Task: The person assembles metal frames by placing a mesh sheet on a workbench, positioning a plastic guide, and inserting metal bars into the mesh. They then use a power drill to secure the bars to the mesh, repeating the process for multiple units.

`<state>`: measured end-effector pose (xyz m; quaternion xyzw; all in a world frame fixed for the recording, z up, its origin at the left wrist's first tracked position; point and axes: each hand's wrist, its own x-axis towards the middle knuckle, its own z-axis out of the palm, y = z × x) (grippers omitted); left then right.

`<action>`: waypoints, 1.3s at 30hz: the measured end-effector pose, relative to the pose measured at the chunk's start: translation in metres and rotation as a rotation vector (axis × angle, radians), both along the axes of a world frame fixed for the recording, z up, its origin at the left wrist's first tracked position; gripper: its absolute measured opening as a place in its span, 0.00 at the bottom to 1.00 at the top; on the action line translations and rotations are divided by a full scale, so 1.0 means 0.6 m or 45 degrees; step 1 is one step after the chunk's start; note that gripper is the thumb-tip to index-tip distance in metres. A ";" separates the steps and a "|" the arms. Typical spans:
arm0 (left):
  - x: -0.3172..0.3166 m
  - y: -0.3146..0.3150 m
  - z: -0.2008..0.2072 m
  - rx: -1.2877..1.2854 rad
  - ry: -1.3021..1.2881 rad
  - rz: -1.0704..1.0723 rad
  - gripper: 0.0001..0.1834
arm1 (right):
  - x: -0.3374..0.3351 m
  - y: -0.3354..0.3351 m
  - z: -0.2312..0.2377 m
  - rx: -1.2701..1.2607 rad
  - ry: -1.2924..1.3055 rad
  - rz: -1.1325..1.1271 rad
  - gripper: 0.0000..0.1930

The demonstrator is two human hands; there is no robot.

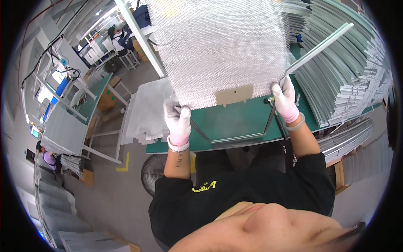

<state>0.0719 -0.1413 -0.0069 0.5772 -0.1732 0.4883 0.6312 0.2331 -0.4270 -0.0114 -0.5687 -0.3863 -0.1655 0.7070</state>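
Black shirt (252, 176) is seen nearest. Beyond, over a dark frame (239, 139) on the green worktop (176, 147), a silvery textured sheet (222, 54) is pinched at its near corners by left hand (178, 122) and right hand (286, 99); even, light tension should avoid creasing.

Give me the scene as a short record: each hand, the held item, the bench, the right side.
left hand: white-gloved, on the panel's lower left corner
right hand: white-gloved, on its lower right corner
held item: silvery mesh panel, tan plate at lower edge
bench: green bench, dark rectangular frame
right side: stacked pale strips
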 end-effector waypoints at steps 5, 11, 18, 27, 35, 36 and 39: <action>0.000 0.003 -0.007 0.092 -0.070 0.094 0.16 | -0.023 0.022 0.003 0.050 0.039 0.069 0.14; -0.027 0.024 -0.012 -0.034 0.248 -0.072 0.18 | -0.032 0.053 0.003 0.115 -0.070 0.103 0.08; -0.013 0.023 -0.006 0.044 0.381 -0.124 0.23 | -0.032 0.067 -0.022 0.213 0.053 0.028 0.15; 0.022 -0.012 0.005 -0.081 0.380 0.093 0.07 | -0.004 0.026 -0.029 0.094 0.238 -0.025 0.06; 0.032 -0.011 -0.012 -0.014 0.415 0.298 0.05 | -0.011 0.043 -0.030 0.040 0.119 -0.282 0.16; 0.033 -0.001 -0.019 -0.021 0.432 0.257 0.05 | -0.005 0.041 -0.031 0.050 0.184 -0.194 0.16; 0.036 0.017 -0.036 -0.024 0.450 0.181 0.06 | -0.037 0.058 0.003 0.113 0.293 -0.082 0.08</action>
